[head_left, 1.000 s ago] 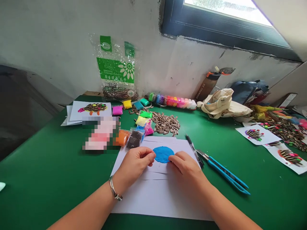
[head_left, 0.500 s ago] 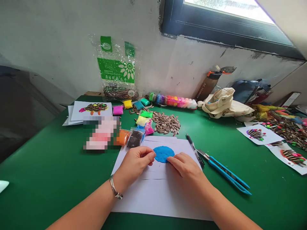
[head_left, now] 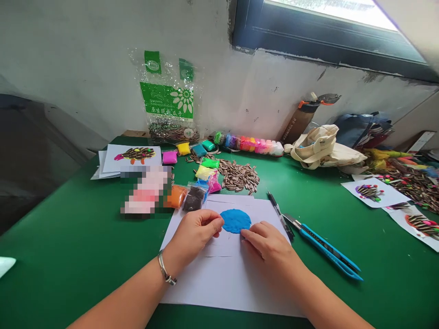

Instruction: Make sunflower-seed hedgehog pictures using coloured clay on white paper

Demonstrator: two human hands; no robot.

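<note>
A flattened, roughly oval piece of blue modelling clay (head_left: 236, 221) lies on white paper (head_left: 212, 283) with faint pencil lines. At its left edge is my left hand (head_left: 197, 233), thumb and forefinger pinched together; anything between them is hidden. My right hand (head_left: 265, 242) rests on the paper at the lower right of the clay, its forefinger stretched to the clay's edge and the other fingers loosely bent. A metal bracelet (head_left: 166, 269) circles my left wrist.
Right of the paper lie a pen (head_left: 278, 212) and a blue craft knife (head_left: 327, 249), blade out. Behind stand clay packets (head_left: 176, 196), a pile of sunflower seeds (head_left: 240, 177), and a seed bag (head_left: 171, 100). Seed pictures (head_left: 375, 192) lie at right; another picture (head_left: 133, 157) lies at left.
My right forefinger has shifted slightly along the clay's lower right edge, uncovering a little more of it. My left hand keeps its pinch; the whole view has moved slightly.
</note>
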